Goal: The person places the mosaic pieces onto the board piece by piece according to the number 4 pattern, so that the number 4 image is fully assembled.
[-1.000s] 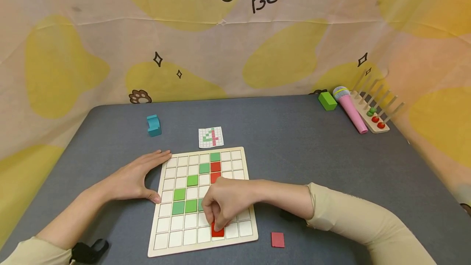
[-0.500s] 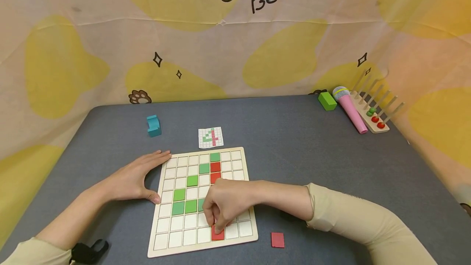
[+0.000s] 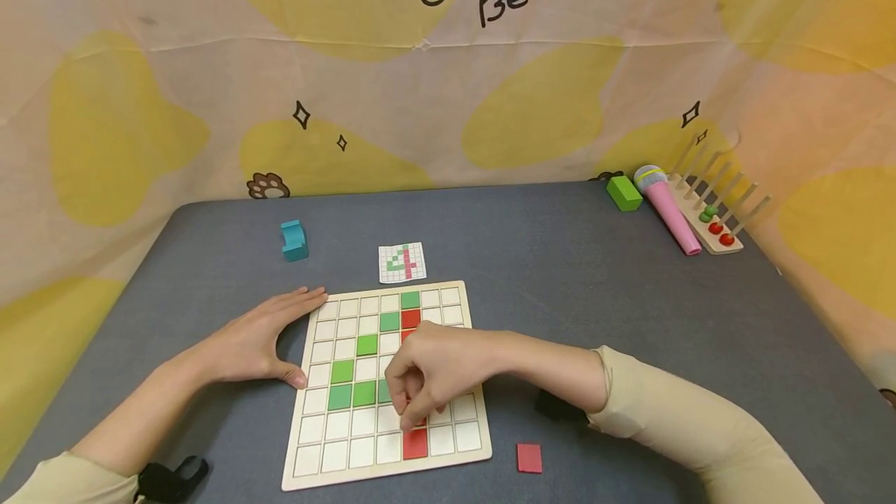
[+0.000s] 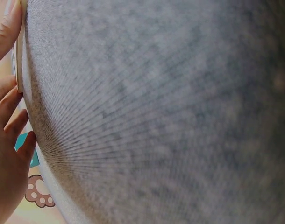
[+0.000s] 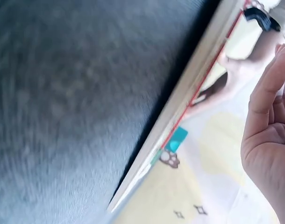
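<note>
A wooden grid board (image 3: 315,418) lies in front of me, with green tiles (image 3: 364,393) in a diagonal and a row, and red tiles (image 3: 411,319) down one column. My left hand (image 3: 255,341) rests flat on the table, its thumb and fingers against the board's left edge (image 4: 19,56). My right hand (image 3: 420,379) hovers over the board's lower middle, fingers loosely curled and holding nothing. Just below its fingertips a red tile (image 3: 414,443) sits in the bottom row. The hand hides several squares of the red column. A loose red tile (image 3: 529,458) lies on the table right of the board.
A small pattern card (image 3: 402,262) lies behind the board, and a teal block (image 3: 294,240) sits at the back left. At the back right are a green block (image 3: 623,193), a pink toy microphone (image 3: 666,208) and a wooden peg rack (image 3: 714,216). The table is grey felt (image 3: 595,294).
My right hand has let go of the red tile in the bottom row and lifted up and back. The left hand and board have not moved.
</note>
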`<act>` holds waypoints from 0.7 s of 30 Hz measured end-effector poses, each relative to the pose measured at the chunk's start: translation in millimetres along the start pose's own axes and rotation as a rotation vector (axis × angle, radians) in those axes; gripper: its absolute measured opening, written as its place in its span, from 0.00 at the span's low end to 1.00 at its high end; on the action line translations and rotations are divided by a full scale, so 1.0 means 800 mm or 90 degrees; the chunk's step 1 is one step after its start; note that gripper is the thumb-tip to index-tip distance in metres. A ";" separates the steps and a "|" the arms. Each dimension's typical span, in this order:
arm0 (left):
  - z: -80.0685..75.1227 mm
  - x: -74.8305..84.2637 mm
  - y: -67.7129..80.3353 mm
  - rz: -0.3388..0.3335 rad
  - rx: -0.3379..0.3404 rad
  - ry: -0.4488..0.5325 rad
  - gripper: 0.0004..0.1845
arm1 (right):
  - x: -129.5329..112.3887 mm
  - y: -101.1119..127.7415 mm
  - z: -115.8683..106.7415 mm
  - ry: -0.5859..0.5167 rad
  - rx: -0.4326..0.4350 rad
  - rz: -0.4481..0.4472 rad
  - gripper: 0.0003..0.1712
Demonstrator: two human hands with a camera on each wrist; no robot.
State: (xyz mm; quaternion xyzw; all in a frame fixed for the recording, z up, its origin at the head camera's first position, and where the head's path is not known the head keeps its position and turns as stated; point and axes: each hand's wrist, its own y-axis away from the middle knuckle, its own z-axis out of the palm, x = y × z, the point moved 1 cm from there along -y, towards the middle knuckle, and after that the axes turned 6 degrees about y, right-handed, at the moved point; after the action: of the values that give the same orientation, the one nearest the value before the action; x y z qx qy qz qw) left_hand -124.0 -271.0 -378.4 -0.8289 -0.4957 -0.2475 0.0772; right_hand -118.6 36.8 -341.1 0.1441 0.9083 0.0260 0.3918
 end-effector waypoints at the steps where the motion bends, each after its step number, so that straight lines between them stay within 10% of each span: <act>1: 0.000 0.000 0.000 0.000 -0.001 0.000 0.65 | 0.000 0.003 -0.002 -0.016 0.000 0.002 0.06; 21: 0.000 0.000 -0.001 -0.010 -0.008 -0.002 0.66 | 0.059 0.088 -0.017 -0.132 -0.221 0.006 0.15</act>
State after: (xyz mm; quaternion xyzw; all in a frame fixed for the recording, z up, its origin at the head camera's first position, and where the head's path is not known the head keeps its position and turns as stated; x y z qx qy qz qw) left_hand -124.6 -270.7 -378.5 -0.8257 -0.5009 -0.2501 0.0696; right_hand -142.2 118.6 -353.7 0.0808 0.8444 0.1693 0.5018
